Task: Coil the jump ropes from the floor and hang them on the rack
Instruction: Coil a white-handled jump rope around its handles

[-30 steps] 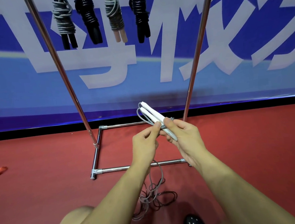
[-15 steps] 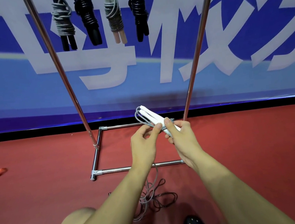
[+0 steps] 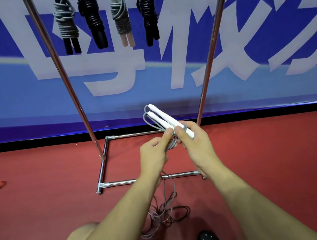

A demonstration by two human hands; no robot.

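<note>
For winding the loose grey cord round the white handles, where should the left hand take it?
Pinch the grey cord just below the white handles, coming from the left. The right hand already holds both handles side by side, and the slack trails down to the floor.

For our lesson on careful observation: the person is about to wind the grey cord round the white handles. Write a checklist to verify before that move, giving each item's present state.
1. Two white handles lie side by side: ok.
2. Right hand grips both handles: ok.
3. Left hand pinches the grey cord near the handles: ok.
4. Loose cord on the floor free of tangles: not ok, it lies in overlapping loops.
5. Free space on the rack beside the four hung ropes: cannot tell, the top bar is out of view.
6. Cord clear of the rack base: cannot tell.
</note>
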